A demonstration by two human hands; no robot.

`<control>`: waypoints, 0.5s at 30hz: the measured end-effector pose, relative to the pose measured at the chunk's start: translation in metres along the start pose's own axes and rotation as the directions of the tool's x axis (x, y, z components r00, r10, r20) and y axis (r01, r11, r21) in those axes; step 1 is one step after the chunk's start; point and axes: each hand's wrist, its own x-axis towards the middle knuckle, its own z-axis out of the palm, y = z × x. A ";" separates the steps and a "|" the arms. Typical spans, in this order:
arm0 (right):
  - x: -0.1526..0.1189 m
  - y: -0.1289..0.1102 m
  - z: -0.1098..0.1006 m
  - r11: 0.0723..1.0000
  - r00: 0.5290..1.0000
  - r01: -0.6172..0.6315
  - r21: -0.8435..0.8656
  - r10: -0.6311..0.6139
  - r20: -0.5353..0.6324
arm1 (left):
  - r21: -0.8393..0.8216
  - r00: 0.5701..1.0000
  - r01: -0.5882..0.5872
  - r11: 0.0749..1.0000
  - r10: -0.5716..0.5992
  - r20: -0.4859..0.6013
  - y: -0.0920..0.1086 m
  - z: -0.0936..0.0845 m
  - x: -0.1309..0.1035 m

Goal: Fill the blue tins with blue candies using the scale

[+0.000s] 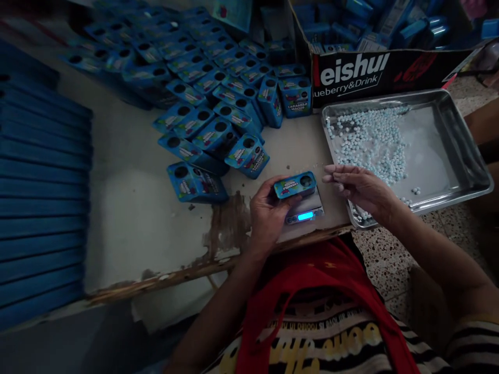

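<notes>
Left hand [268,210] clamped on a small blue printed box [295,186] above a silver digital scale [306,208]
Right fingertips bunched, contents unclear, beside the shallow steel tray [424,145]; blue boxes [218,136] crowd behind.

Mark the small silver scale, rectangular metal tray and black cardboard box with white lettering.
Silver scale [305,216]: head view, on its lit display.
Metal tray [431,148]: head view, on its bare floor.
Black cardboard box [393,77]: head view, on its printed side.

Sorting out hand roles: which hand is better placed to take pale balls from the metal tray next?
Likely the right: the right hand is partly over the metal tray and seems free, while the left hand holds a blue box.
</notes>
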 end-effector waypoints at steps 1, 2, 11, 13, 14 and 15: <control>-0.001 -0.004 0.003 1.000 1.000 0.012 -0.025 -0.011 0.012 | -0.008 1.000 0.002 1.000 -0.002 0.019 -0.001 0.000 0.000; -0.003 -0.008 0.008 0.999 0.999 0.027 -0.045 -0.026 0.025 | -0.015 0.999 0.000 1.000 0.001 0.036 -0.002 -0.001 0.000; -0.008 -0.041 0.049 0.980 0.992 0.102 -0.174 -0.087 0.089 | 0.148 0.977 -0.159 0.976 0.177 -0.122 0.041 -0.064 -0.015; -0.011 -0.045 0.054 0.963 0.991 0.125 -0.240 -0.108 0.084 | 0.194 0.955 -0.172 0.966 0.212 -0.207 0.054 -0.080 -0.019; -0.013 -0.046 0.056 0.953 0.989 0.139 -0.270 -0.121 0.081 | 0.207 0.943 -0.174 0.963 0.223 -0.247 0.059 -0.086 -0.021; -0.014 -0.047 0.057 0.943 0.988 0.150 -0.298 -0.133 0.078 | 0.213 0.930 -0.179 0.961 0.236 -0.283 0.062 -0.090 -0.021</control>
